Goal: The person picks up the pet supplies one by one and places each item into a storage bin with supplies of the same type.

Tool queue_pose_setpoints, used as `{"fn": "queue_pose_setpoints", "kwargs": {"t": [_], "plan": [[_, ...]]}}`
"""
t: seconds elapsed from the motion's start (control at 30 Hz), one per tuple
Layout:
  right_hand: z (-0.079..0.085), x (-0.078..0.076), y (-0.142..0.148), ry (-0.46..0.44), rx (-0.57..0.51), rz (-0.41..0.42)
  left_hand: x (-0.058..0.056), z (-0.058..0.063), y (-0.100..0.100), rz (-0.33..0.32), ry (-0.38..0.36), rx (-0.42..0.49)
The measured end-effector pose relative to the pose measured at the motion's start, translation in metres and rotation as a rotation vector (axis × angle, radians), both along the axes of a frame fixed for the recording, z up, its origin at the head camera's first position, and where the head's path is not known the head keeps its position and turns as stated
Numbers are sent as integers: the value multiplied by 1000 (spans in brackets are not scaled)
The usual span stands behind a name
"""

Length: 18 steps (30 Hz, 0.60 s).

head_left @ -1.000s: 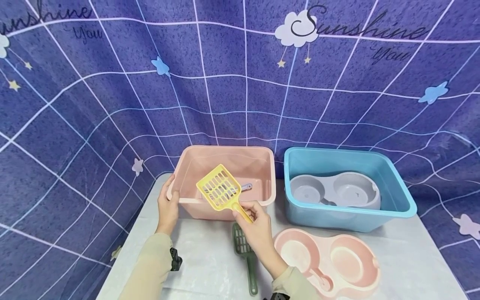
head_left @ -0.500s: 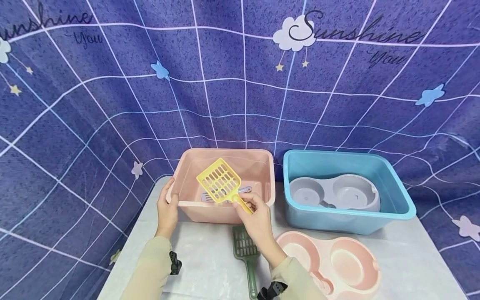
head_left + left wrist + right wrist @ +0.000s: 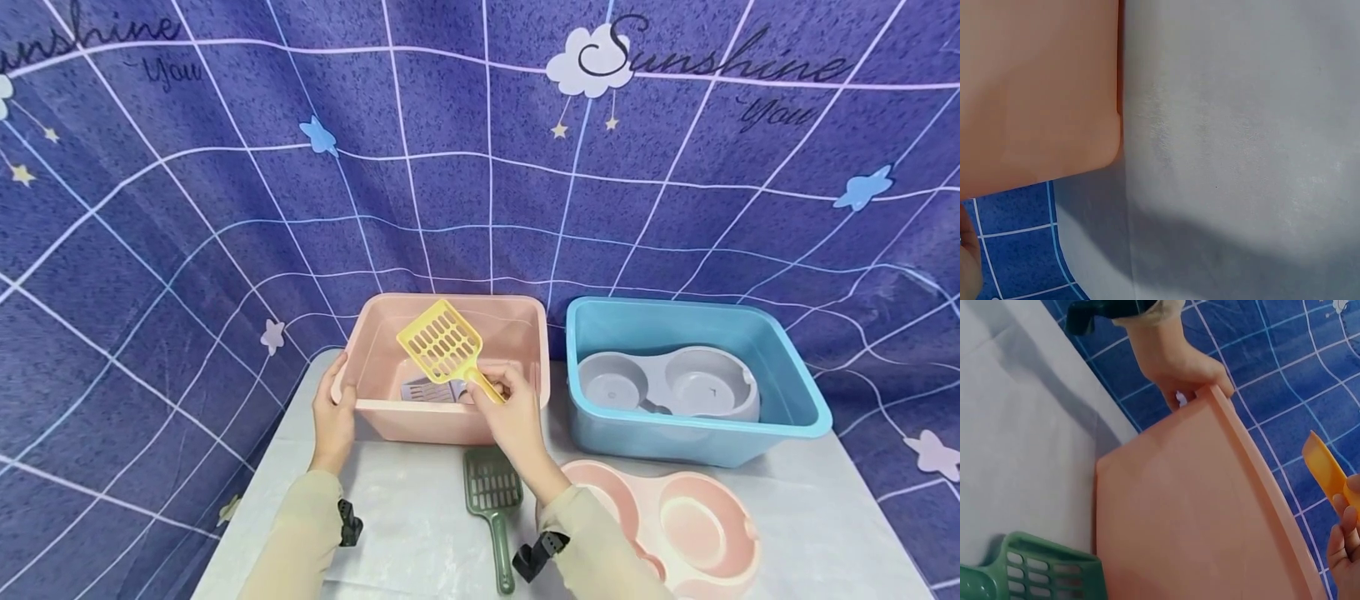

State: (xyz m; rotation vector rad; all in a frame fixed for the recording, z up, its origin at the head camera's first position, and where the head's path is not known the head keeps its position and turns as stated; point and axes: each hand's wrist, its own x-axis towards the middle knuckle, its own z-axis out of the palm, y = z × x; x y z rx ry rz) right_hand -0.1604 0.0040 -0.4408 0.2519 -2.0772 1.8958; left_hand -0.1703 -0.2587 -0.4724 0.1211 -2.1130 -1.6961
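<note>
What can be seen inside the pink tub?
A grey slotted scoop is inside the pink tub, its handle end unseen. The right hand, yellow scoop and front wall hide part of the interior.

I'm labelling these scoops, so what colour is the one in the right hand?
The scoop is yellow; it shows best in the head view.

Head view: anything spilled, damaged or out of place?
Nothing stands out. No spill or crack shows. The green scoop and pink bowl lie on the table; the grey bowl sits inside the blue bin. The right hand holds the yellow scoop.
</note>
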Motion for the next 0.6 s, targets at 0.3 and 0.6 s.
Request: {"fn": "queue_pose_setpoints", "kwargs": {"t": [0.3,0.6], "plan": [[1,-13,6,-9,106,-26,1,1,1,8,-8,-7],[3,-24,14,-31,186,-73,-10,-17,-6,14,-15,31]]}}
